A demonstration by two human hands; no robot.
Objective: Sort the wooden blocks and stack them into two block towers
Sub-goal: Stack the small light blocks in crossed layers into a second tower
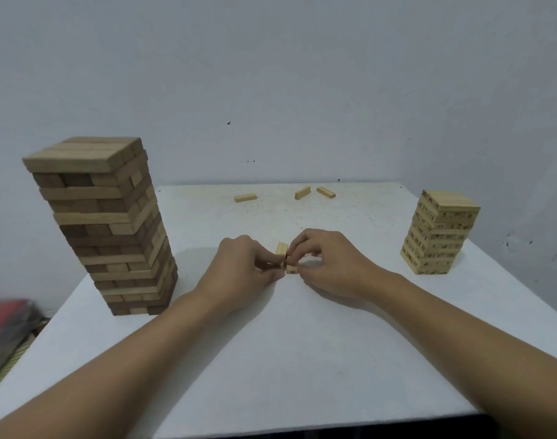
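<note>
My white table [302, 359] meets a pale grey wall [271, 74] with dark specks; a blurred red thing [5, 321] lies lower left.

On the bench [302, 359], left side, upright: tall tower [103, 226] of brown and pale blocks. Right side: shorter tower [438, 232] of pale numbered blocks. Near the far edge, lying flat: three loose pale blocks [245, 197] [303, 192] [326, 192]. At centre, small pale blocks [291, 269] pinched between left hand [245, 264] and right hand [328, 261].
</note>
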